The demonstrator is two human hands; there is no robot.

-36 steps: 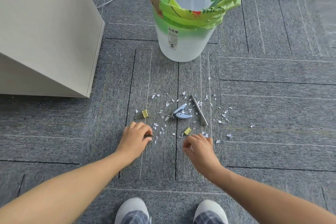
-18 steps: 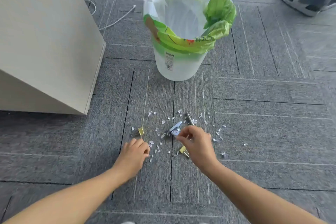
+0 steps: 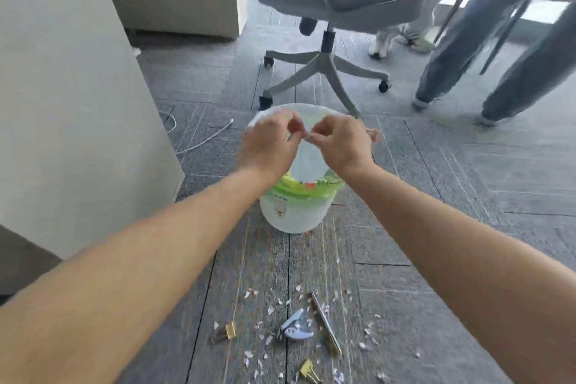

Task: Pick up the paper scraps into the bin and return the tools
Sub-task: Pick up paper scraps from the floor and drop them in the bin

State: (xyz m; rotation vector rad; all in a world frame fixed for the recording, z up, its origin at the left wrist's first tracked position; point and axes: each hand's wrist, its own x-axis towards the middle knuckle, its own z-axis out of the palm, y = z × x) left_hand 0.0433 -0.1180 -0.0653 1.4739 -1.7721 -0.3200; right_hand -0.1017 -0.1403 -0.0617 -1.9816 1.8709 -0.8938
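Both my hands hover over the mouth of the white bin (image 3: 291, 215), which has a green-edged bag liner. My left hand (image 3: 268, 143) and my right hand (image 3: 341, 140) are pinched shut, fingertips nearly touching each other, with small pale paper scraps between them; blur hides the detail. Several paper scraps (image 3: 271, 309) lie on the grey carpet near me. Among them are a blue-and-white hand tool (image 3: 296, 329), a slim metal tool (image 3: 324, 326) and two gold binder clips (image 3: 230, 330) (image 3: 308, 368).
A tall beige cabinet (image 3: 71, 103) stands on the left. A grey office chair (image 3: 324, 0) on castors stands just behind the bin. Another person's legs (image 3: 486, 50) are at the far right. A white cable (image 3: 202, 142) lies on the floor left of the bin.
Both hands have risen from the scraps on the carpet to above the bin's mouth. The view has tilted up, showing the chair and another person's legs.
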